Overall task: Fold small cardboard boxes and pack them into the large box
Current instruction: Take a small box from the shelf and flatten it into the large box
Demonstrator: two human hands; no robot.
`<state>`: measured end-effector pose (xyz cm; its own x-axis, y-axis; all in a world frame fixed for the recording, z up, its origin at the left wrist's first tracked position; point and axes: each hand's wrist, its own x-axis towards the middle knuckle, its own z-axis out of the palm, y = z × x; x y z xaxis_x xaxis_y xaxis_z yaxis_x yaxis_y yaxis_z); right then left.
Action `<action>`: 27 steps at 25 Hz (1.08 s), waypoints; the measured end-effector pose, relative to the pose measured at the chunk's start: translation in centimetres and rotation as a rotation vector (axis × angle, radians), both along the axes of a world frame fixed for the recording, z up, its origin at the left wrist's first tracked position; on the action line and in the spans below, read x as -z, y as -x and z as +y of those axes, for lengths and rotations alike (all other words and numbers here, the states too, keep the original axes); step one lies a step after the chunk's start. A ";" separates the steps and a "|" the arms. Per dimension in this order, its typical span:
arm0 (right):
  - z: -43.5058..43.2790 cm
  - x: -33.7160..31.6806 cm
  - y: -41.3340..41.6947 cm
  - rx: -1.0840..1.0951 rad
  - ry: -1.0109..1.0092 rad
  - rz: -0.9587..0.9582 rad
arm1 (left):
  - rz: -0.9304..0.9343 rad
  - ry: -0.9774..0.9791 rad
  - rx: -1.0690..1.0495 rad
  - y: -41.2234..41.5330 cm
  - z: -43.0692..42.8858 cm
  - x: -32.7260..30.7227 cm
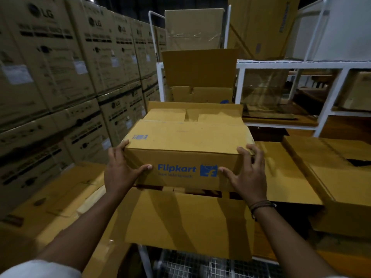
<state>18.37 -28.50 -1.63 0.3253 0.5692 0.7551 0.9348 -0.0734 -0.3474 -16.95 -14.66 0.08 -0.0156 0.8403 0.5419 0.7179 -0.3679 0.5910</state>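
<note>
With one folded small box clamped between my left hand and right hand fingers, large box below them awaits; packing barely started.

Folded Flipkart box, tan cardboard, closed and level, blue logo on near side, barcode label at top left corner, held over open large box; large box's near flap hanging down towards camera, far flap standing upright behind, interior mostly hidden
</note>
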 end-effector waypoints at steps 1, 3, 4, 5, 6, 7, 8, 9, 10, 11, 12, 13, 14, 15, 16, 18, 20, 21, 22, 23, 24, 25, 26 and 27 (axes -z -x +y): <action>0.7 0.8 0.3 0.006 0.015 -0.007 | 0.001 0.022 -0.015 0.2 0.2 0.8; 1.8 2.6 0.9 0.027 0.083 0.021 | 0.029 0.063 -0.019 0.3 0.6 2.3; 2.1 3.6 1.1 0.048 0.133 0.046 | 0.053 0.066 -0.011 0.2 1.1 2.8; 2.3 4.6 1.2 0.075 0.185 0.061 | 0.087 0.059 0.001 0.0 1.8 2.9; 2.4 5.6 1.3 0.096 0.235 0.065 | 0.137 0.062 0.012 -0.2 2.7 3.0; 2.3 6.5 1.4 0.106 0.274 0.073 | 0.214 0.094 0.024 -0.5 3.5 3.3; 2.2 7.2 1.6 0.112 0.301 0.088 | 0.315 0.162 0.044 -0.8 4.3 3.9; 2.2 7.8 1.8 0.118 0.319 0.098 | 0.427 0.247 0.075 -1.0 4.9 5.0; 2.3 8.3 2.0 0.129 0.334 0.092 | 0.521 0.323 0.104 -1.1 5.3 6.4; 2.4 8.6 2.3 0.141 0.356 0.078 | 0.567 0.372 0.124 -1.2 5.6 7.8; 2.7 8.8 2.6 0.151 0.381 0.070 | 0.569 0.392 0.132 -1.4 5.9 9.0; 3.0 8.8 2.8 0.158 0.408 0.075 | 0.551 0.393 0.140 -1.7 6.3 9.8; 3.4 8.8 3.0 0.160 0.436 0.090 | 0.542 0.395 0.158 -2.0 6.7 10.1; 3.8 8.8 3.3 0.161 0.467 0.104 | 0.543 0.403 0.189 -2.5 7.2 10.2; 4.2 8.7 3.6 0.157 0.500 0.111 | 0.545 0.407 0.225 -2.8 7.7 10.1; 5.3 8.6 4.6 0.141 0.564 0.116 | 0.545 0.398 0.294 -3.5 8.5 9.8; 6.6 8.4 5.9 0.119 0.616 0.121 | 0.539 0.366 0.351 -4.1 9.4 9.9; 7.3 8.3 6.6 0.102 0.633 0.114 | 0.537 0.341 0.370 -4.4 10.0 10.0; 7.9 8.1 7.3 0.087 0.648 0.106 | 0.548 0.318 0.390 -4.6 10.6 10.1; 8.7 7.9 7.9 0.074 0.663 0.104 | 0.575 0.299 0.417 -4.9 11.2 10.1; 9.4 7.6 8.5 0.063 0.673 0.103 | 0.618 0.284 0.449 -5.3 11.9 10.0; 10.1 7.4 9.2 0.056 0.682 0.102 | 0.665 0.278 0.481 -5.6 12.5 9.9; 10.8 7.2 9.9 0.051 0.683 0.097 | 0.711 0.285 0.505 -6.1 13.0 9.6; 11.3 7.0 10.6 0.050 0.685 0.087 | 0.754 0.301 0.521 -6.6 13.5 9.4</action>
<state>7.79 -17.16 -8.62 0.4064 0.8915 0.2004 0.8955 -0.3451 -0.2810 -10.39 -1.17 -9.33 0.6623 0.7490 0.0176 0.7372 -0.6557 0.1632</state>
